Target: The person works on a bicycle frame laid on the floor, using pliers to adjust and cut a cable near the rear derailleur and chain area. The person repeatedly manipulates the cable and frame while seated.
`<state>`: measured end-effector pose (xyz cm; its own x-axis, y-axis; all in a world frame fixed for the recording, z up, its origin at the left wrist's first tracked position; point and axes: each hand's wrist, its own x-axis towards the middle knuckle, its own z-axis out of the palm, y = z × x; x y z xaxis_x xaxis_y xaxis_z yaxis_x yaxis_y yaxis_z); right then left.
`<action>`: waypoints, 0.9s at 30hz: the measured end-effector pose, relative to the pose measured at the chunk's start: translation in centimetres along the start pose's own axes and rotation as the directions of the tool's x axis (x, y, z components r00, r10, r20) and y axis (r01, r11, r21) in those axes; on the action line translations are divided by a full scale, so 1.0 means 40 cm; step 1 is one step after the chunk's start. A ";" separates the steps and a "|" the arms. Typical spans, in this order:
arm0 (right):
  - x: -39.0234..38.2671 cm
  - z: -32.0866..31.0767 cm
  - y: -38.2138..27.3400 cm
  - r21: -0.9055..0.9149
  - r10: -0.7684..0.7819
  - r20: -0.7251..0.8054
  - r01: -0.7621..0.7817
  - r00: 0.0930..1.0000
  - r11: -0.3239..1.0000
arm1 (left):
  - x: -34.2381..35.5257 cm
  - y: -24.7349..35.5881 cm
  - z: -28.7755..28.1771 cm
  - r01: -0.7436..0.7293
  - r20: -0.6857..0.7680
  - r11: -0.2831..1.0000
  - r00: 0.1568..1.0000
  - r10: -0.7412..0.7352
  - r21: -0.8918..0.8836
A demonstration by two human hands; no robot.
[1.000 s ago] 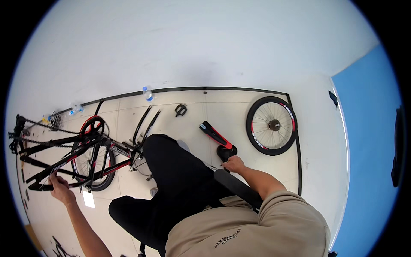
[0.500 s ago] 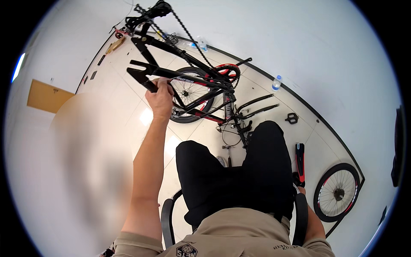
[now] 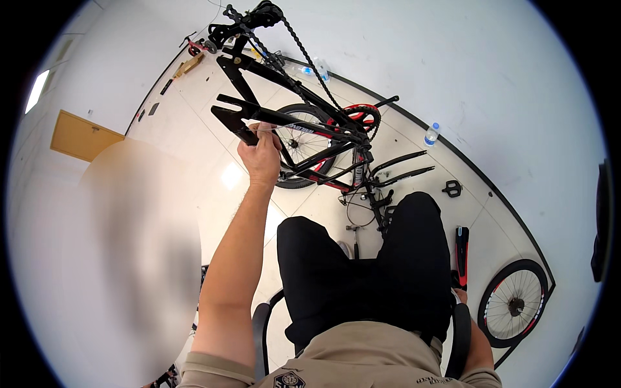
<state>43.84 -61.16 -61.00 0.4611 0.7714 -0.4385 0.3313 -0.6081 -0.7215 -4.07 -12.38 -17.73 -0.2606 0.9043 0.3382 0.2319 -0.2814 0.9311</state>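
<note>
My left hand (image 3: 260, 158) is raised and closed round a black tube at the near end of a bicycle frame (image 3: 294, 123), beside a slotted black end piece. The frame is black with red parts. A chain (image 3: 299, 48) hangs from its far end, and a red-and-black crankset (image 3: 362, 116) sits at its right. My right hand (image 3: 460, 295) is low beside the chair arm, mostly hidden. Its visible fingers are at the lower end of a long black-and-red object (image 3: 461, 249), whose kind I cannot make out.
Behind the frame is a spoked wheel (image 3: 294, 143); another wheel (image 3: 515, 305) lies at right. A black fork (image 3: 404, 166), a pedal (image 3: 452, 188), a hammer (image 3: 355, 240) and a water bottle (image 3: 432, 134) are on the tiled floor. The chair arm (image 3: 458, 336) stands beside my right arm.
The whole scene has shifted slightly right and down in the view. My left hand keeps its hold on the frame, and my right hand stays beside the black-and-red object.
</note>
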 end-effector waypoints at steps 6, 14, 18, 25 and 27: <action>-0.037 -0.010 -0.062 -0.098 -0.134 -0.149 0.120 0.980 0.988 | 0.008 -0.010 -0.006 -0.029 -0.019 1.000 0.999 0.029 -0.004; 0.003 -0.074 -0.232 -0.128 0.090 -0.243 -0.123 0.966 0.984 | 0.008 -0.019 -0.011 0.017 -0.050 0.999 0.999 -0.018 -0.030; 0.071 -0.141 -0.409 0.328 0.371 -0.217 -0.291 0.903 0.899 | 0.001 0.004 0.001 0.032 -0.049 0.999 0.998 -0.032 0.005; 0.049 -0.227 -0.925 0.647 0.025 -0.238 0.139 0.971 0.750 | 0.002 -0.003 -0.003 0.046 -0.072 0.997 0.997 -0.041 0.068; 0.030 -0.219 -1.018 0.772 -0.147 -0.280 0.314 0.949 0.552 | 0.003 -0.019 -0.007 0.009 -0.077 0.993 0.997 0.000 0.121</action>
<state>38.12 -37.12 -27.46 0.6196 0.7685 -0.1598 -0.3081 0.0508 -0.9500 -4.56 -12.15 -18.36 -0.3320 0.8767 0.3480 0.3417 -0.2321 0.9107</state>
